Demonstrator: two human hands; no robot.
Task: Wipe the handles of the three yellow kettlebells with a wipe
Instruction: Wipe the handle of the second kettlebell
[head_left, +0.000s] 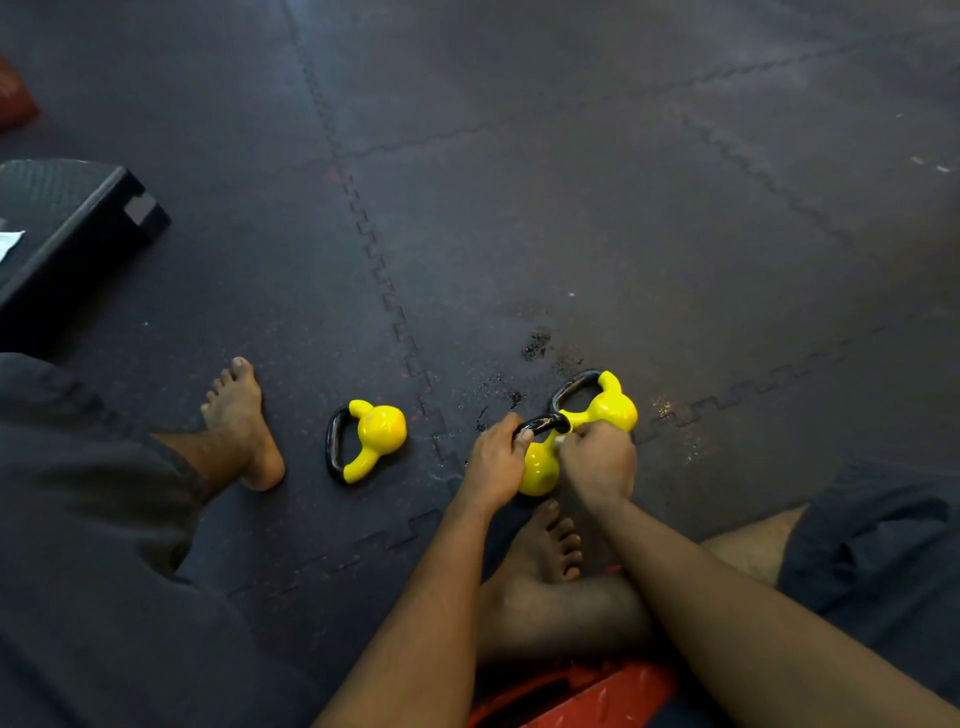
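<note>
I am watching the left hand (493, 465) gripping the black handle (543, 423) of the near kettlebell (540, 470), which is lying on the floor mat (675, 234). The right hand (600, 462) is curling round a scrap of white wipe (560, 440) at that handle. A second kettlebell (615, 408) is lying just behind; the third kettlebell (376, 434) is lying well apart, leftward.

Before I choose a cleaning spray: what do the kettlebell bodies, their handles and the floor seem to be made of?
Kettlebell bodies: glossy yellow coating, likely vinyl or enamel over metal, judging by the sharp highlights. Handles: black, smooth, slightly shiny; painted metal or plastic, I cannot tell which. Floor: matte dark rubber or foam tiles, shown by the jigsaw seams.
</note>
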